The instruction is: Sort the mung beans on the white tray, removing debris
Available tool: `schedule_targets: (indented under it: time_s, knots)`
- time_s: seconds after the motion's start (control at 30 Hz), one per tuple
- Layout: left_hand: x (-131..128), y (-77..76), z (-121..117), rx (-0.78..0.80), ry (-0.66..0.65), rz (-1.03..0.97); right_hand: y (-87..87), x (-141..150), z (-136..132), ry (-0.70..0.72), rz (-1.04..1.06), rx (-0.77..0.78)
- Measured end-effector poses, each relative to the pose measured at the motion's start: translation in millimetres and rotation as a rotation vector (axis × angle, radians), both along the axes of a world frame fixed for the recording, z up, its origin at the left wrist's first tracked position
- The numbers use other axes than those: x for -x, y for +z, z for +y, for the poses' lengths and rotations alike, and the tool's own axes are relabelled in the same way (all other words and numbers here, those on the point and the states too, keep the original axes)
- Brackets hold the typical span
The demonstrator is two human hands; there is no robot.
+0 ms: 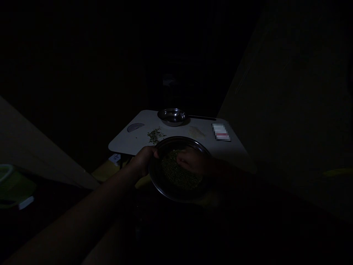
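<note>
My left hand (pixel 145 159) is closed on the left rim of a wide round metal bowl (pixel 162 192), its thumb over the edge. Small green grains, much like mung beans (pixel 180 178), cover the bottom of the bowl. Over them, inside the bowl, is my right hand (pixel 194 161) with its fingers curled together; whatever they hold is hidden. Just beyond the bowl, a small heap of greenish bits (pixel 154 135) lies on the white table (pixel 127 141). Deep shadow hides the bowl's right side and my right forearm.
A second, shiny metal bowl (pixel 173 117) stands at the table's far edge. Nearby lie a grey half-round piece (pixel 135 127), a pale patch (pixel 196 132) and a blurred-out flat object (pixel 221 132). A green basket (pixel 15 186) is at left; a wall (pixel 289 110) rises at right.
</note>
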State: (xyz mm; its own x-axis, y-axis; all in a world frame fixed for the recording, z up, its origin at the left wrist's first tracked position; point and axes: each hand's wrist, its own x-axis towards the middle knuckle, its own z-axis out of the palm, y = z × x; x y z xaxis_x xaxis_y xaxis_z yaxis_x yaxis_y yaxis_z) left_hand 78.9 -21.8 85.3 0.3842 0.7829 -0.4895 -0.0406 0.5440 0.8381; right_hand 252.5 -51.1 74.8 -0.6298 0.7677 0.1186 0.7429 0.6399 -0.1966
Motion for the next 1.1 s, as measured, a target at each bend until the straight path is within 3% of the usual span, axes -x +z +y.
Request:
schedule_targets:
  time_s: [0.1,0.27,0.5,0.7,0.83,0.93,1.1]
  knots:
    - [-1,0.8,0,-0.012,-0.007,-0.001,2.2,-2,1,-0.092,0.230,0.206]
    - [-2,1.1,-1,0.009,-0.014,-0.008,2.6,-6,4,-0.188,0.595,0.737]
    - [-2,-1.1,0,-0.026,-0.021,0.012,6.1,-12,5,-0.176,0.927,0.994]
    - [-3,0.6,0,-0.027,-0.026,0.007,11.3,-11,2,-0.148,1.055,1.061]
    - [-2,-2.1,2,-0.001,-0.033,0.006,20.2,-9,0,-0.160,1.031,1.043]
    - [0,-6.1,4,0.022,-0.062,-0.008,22.7,-9,2,-0.259,0.898,0.952]
    - [0,-3.6,3,0.002,-0.050,-0.003,15.1,-9,7,-0.322,0.484,0.679]
